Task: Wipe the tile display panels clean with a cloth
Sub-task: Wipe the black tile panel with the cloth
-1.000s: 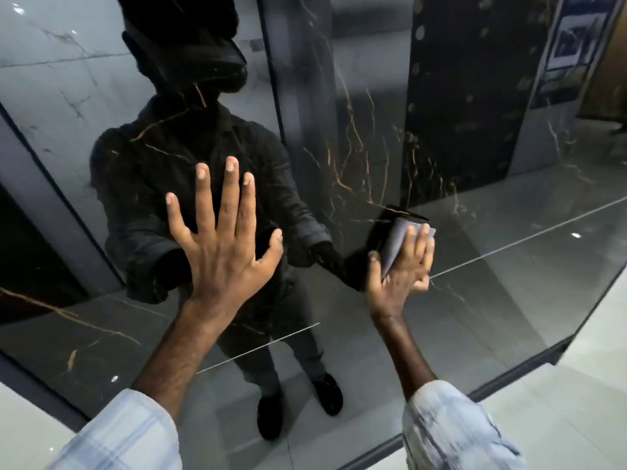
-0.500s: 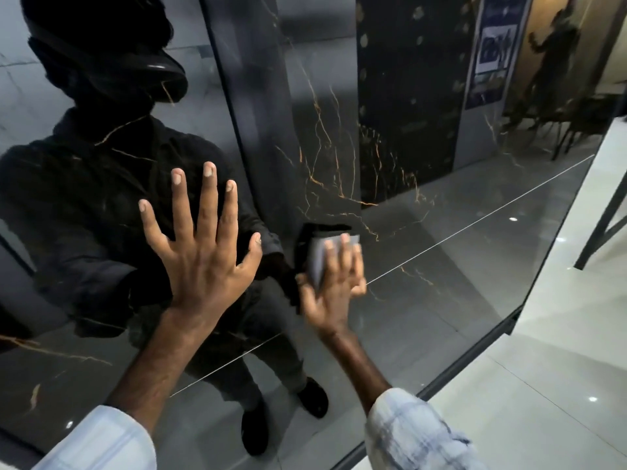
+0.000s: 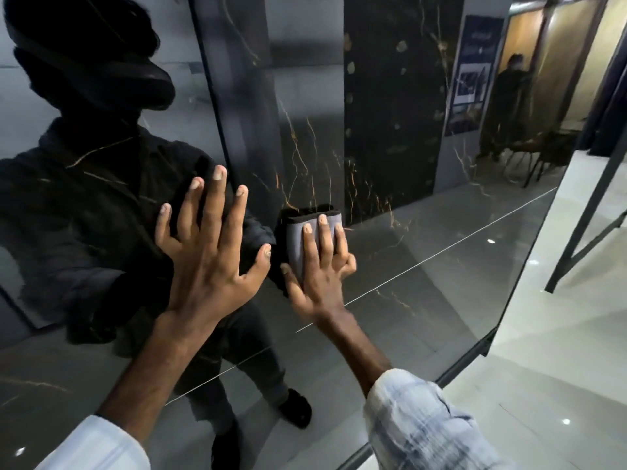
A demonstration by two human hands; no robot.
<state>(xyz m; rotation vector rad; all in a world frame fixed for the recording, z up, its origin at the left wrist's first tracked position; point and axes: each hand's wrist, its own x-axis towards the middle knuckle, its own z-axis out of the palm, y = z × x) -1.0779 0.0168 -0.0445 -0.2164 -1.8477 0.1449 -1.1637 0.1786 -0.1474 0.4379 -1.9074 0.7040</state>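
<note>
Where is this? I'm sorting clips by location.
Probably a tile showroom. A tall, glossy dark marble-look panel stands on a metal frame over a polished tiled floor. The left hand lies flat on the panel while the right hand presses a cloth to it.

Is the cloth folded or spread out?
Folded: the cloth is a compact grey pad under the right hand, pressed on the panel.
</note>
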